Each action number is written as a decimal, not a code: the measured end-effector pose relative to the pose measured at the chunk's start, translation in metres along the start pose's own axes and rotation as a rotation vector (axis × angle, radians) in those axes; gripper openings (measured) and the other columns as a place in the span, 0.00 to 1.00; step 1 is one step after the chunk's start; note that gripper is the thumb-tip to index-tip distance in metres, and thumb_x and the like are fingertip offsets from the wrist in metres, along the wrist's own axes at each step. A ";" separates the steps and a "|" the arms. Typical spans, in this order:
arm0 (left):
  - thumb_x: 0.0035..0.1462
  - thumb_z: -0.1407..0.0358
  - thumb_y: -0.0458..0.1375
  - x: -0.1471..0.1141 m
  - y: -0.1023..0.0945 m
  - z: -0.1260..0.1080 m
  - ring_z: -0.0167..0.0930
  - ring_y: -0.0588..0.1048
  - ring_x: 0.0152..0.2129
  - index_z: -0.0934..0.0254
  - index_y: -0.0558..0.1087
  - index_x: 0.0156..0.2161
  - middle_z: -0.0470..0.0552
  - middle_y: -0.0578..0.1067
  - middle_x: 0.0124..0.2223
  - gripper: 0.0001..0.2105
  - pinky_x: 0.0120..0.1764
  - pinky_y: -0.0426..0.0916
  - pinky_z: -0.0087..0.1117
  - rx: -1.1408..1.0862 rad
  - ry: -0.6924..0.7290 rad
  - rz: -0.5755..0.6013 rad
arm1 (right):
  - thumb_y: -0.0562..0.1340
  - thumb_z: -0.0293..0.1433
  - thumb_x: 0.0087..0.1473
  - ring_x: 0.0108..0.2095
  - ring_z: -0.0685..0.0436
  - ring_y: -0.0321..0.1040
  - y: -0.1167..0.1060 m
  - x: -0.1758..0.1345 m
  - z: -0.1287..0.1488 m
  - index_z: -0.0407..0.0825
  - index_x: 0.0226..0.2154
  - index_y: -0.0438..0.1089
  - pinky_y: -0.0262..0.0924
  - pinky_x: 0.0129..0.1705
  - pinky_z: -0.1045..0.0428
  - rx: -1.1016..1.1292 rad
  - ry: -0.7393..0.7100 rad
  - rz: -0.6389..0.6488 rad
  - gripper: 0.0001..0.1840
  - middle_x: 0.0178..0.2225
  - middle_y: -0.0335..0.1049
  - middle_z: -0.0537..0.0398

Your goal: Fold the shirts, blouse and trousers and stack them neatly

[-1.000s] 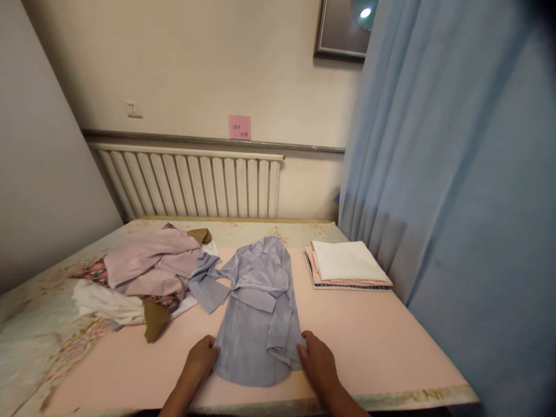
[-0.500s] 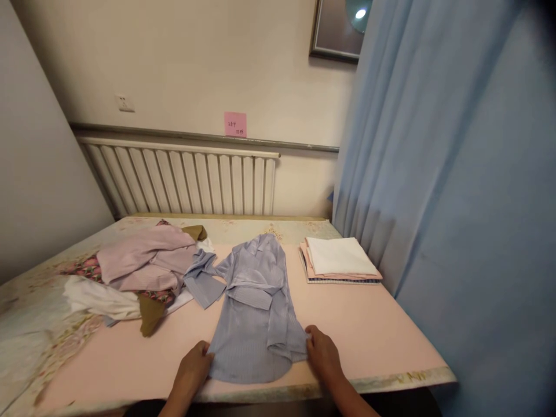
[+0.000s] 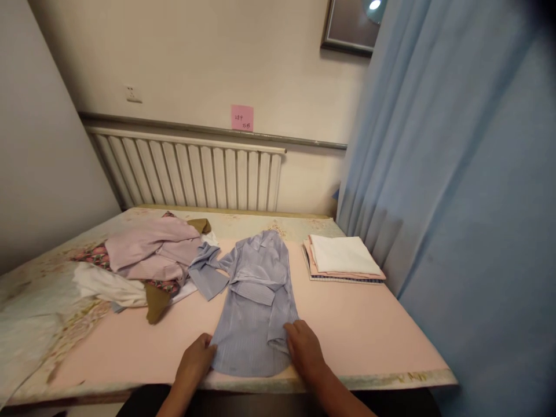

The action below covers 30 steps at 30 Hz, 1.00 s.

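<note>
The outflung sleeve of the striped blue shirt lies against the heaped clothes, so a sharp pull could snag or drag the heap; uneven tension might also skew the thin fabric. The shirt is spread on the pink cloth, left of the folded stack. The left hand is nearly closed, pinching the lower left edge; the right hand, similarly narrow, pinches the lower right side
</note>
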<state>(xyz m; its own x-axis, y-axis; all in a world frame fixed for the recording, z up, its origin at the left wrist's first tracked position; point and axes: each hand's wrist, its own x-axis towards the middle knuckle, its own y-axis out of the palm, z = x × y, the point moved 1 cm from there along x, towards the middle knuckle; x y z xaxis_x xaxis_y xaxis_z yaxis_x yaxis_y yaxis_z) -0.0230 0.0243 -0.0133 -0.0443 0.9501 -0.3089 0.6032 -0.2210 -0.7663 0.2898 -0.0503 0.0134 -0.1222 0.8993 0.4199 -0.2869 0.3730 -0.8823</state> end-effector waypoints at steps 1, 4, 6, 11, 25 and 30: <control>0.55 0.65 0.49 -0.001 0.000 0.000 0.29 0.75 0.26 0.60 0.68 0.34 0.44 0.75 0.27 0.06 0.28 0.62 0.27 -0.003 0.001 -0.002 | 0.55 0.20 0.50 0.36 0.44 0.61 0.002 0.002 0.003 0.51 0.38 0.70 0.55 0.37 0.53 -0.022 -0.033 0.015 0.16 0.32 0.67 0.54; 0.55 0.65 0.49 -0.003 -0.001 -0.002 0.30 0.75 0.28 0.60 0.68 0.34 0.44 0.75 0.28 0.06 0.29 0.62 0.27 0.001 0.004 -0.015 | 0.56 0.21 0.50 0.34 0.44 0.62 0.011 0.005 0.005 0.51 0.34 0.72 0.54 0.36 0.53 -0.036 -0.075 0.056 0.13 0.31 0.67 0.53; 0.54 0.65 0.49 -0.004 -0.002 -0.003 0.31 0.75 0.29 0.60 0.68 0.33 0.45 0.75 0.29 0.06 0.30 0.61 0.27 0.021 0.021 -0.025 | 0.56 0.22 0.50 0.34 0.44 0.64 0.013 0.008 0.001 0.51 0.31 0.72 0.55 0.37 0.53 0.058 -0.040 0.065 0.12 0.30 0.69 0.54; 0.55 0.65 0.48 -0.005 -0.003 -0.004 0.31 0.75 0.30 0.60 0.67 0.33 0.46 0.75 0.29 0.06 0.31 0.61 0.28 0.036 0.032 -0.019 | 0.51 0.26 0.50 0.31 0.46 0.68 -0.004 0.024 -0.030 0.51 0.34 0.72 0.58 0.36 0.54 0.526 0.278 -0.035 0.16 0.30 0.73 0.56; 0.55 0.64 0.48 0.000 0.003 0.003 0.31 0.74 0.27 0.59 0.64 0.32 0.45 0.72 0.27 0.04 0.27 0.65 0.27 -0.092 0.016 0.028 | 0.50 0.33 0.50 0.25 0.45 0.66 -0.057 -0.007 -0.127 0.52 0.28 0.66 0.50 0.29 0.53 0.259 0.565 -0.079 0.10 0.21 0.69 0.59; 0.55 0.63 0.48 -0.001 -0.001 0.000 0.30 0.74 0.26 0.59 0.64 0.31 0.44 0.72 0.26 0.05 0.28 0.65 0.27 -0.056 0.024 0.028 | 0.50 0.32 0.51 0.27 0.45 0.67 -0.045 -0.031 -0.118 0.52 0.29 0.67 0.51 0.31 0.53 0.208 0.553 -0.051 0.11 0.24 0.71 0.57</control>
<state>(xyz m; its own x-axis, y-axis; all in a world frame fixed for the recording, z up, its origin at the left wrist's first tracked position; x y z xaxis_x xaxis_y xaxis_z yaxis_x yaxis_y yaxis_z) -0.0234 0.0232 -0.0125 -0.0082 0.9488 -0.3158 0.6480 -0.2355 -0.7243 0.4189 -0.0678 0.0151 0.3937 0.8879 0.2381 -0.4666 0.4162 -0.7804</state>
